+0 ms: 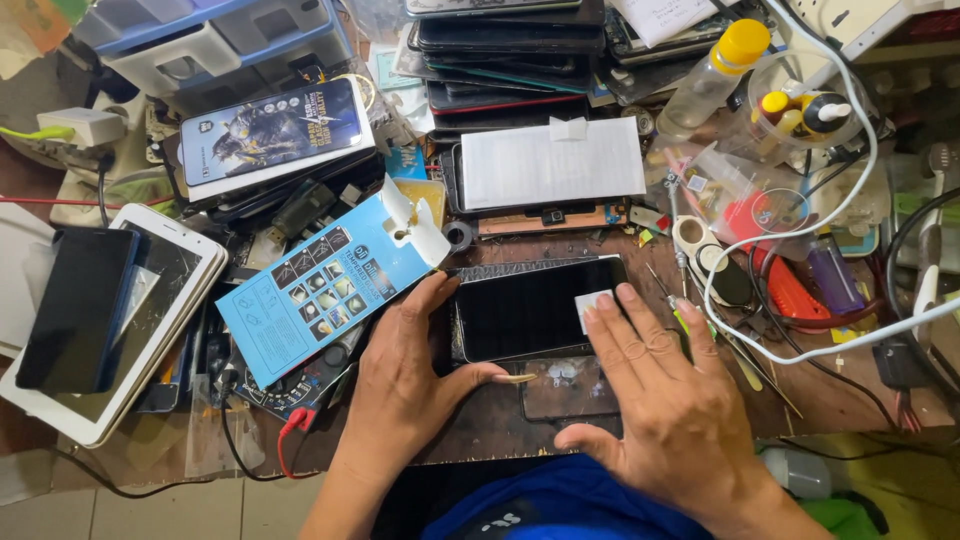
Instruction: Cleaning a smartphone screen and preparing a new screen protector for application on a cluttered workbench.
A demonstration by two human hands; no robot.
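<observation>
A crowded brown workbench filled the frame, with bare wood showing only in a narrow strip along its lower edge. At the centre lay a dark phone, screen up, its long axis running left to right with a slight upward tilt toward the right. The left hand framed the phone's left end, thumb and forefinger spread wide along its edges. The right hand, fingers flat and together, pressed a small white wipe onto the screen's right end. A blue carton crowded the left, a white cable looped right, and stacked phones walled the top.
</observation>
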